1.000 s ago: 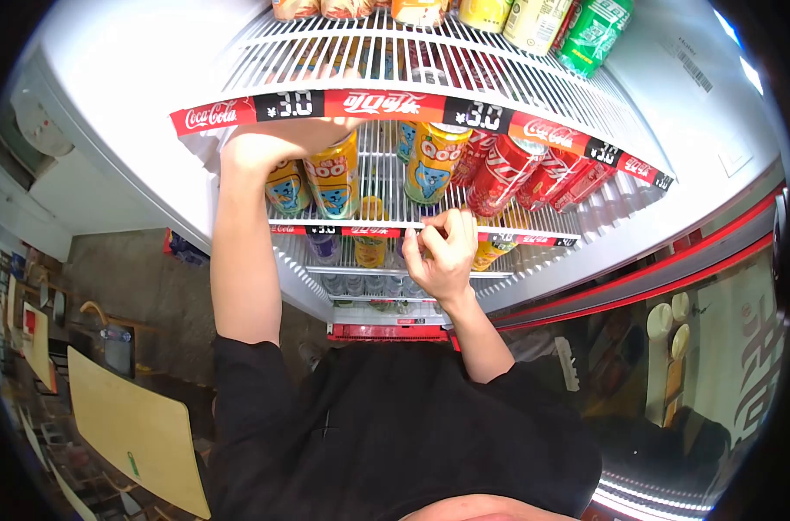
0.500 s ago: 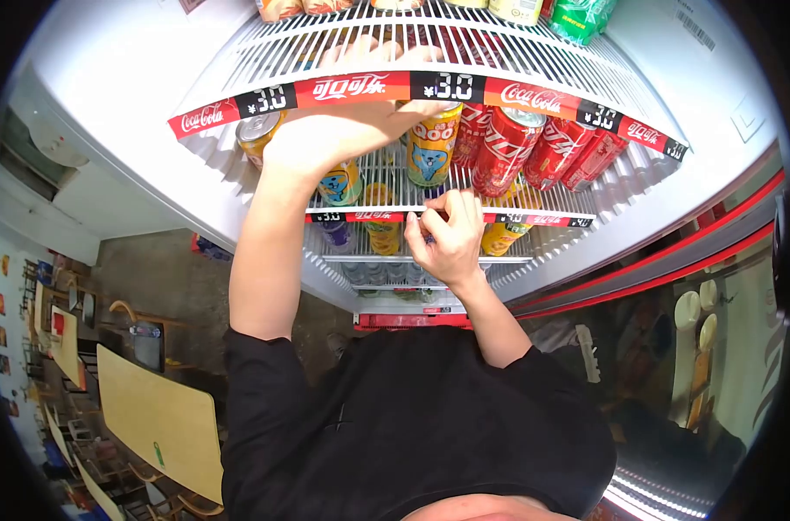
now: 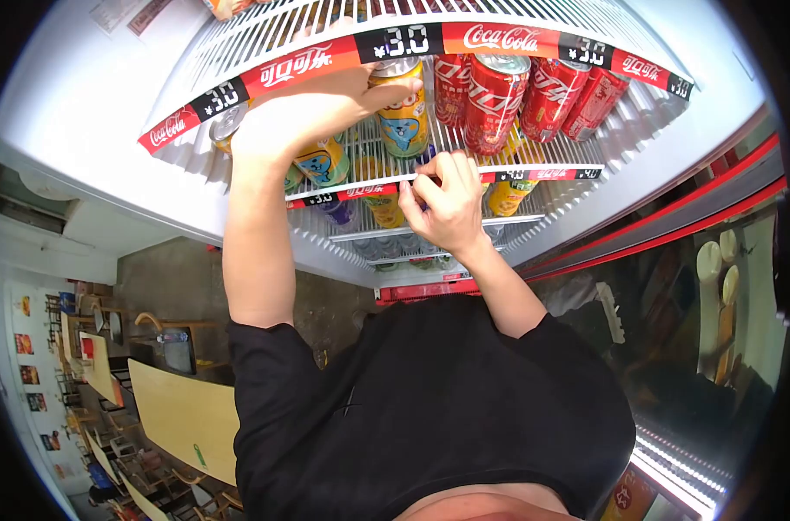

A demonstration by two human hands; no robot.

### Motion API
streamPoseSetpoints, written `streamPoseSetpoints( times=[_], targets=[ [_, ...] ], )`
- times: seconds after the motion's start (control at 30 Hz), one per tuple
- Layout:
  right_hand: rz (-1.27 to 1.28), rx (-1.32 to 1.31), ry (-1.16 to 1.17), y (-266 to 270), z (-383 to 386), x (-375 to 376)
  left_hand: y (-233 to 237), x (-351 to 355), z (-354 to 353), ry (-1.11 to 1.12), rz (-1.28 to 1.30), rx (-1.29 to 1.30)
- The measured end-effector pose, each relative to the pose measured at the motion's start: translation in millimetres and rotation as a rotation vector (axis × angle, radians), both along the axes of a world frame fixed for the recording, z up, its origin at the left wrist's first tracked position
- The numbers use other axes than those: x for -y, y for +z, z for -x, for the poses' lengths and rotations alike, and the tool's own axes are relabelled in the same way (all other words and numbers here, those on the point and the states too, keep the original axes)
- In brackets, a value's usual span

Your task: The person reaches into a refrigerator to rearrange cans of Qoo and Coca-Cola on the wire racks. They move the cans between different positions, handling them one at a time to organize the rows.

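My left hand reaches under the upper price strip. Its thumb lies across the front of a yellow Qoo can, and its other fingers are mostly hidden behind the strip and wires; the hand appears closed round the can. The can stands on the wire shelf below. My right hand is curled closed at that shelf's front edge; whatever its fingers hold, if anything, is hidden. More Qoo cans lie below my left wrist. Red Coca-Cola cans stand to the right.
The upper wire shelf with its red price strip hangs over the cans. Yellow bottles stand on a lower shelf. The fridge's white wall is at left. Outside are wooden tables.
The view has shifted closer to the shelves. The Qoo can at my left thumb has moved left, widening its gap from the Coca-Cola cans. My right hand stays curled at the shelf edge.
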State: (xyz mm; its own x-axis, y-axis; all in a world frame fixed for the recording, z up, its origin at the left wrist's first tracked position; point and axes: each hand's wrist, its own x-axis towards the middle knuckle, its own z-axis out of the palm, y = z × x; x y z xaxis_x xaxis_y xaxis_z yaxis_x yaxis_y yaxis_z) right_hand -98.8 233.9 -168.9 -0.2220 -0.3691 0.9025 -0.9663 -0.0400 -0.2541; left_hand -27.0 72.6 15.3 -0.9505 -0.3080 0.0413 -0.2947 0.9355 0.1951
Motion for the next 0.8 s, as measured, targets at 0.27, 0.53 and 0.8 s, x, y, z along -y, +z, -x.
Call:
streamPoseSetpoints(
  times=[0.27,0.53,0.8],
  targets=[
    [-0.017,-0.011,0.025,1.3,1.5,-2.6,-7.1,21.3,-27.4,-0.143,0.229,-0.035],
    [-0.016,-0.012,0.025,0.3,2.4,-2.5,-35.8,78.0,-56.1,-0.484,0.556,-0.132],
    [-0.02,0.007,0.027,-0.9,2.1,-1.7,31.5,12.9,-30.8,0.266,0.065,0.115]
  ],
)
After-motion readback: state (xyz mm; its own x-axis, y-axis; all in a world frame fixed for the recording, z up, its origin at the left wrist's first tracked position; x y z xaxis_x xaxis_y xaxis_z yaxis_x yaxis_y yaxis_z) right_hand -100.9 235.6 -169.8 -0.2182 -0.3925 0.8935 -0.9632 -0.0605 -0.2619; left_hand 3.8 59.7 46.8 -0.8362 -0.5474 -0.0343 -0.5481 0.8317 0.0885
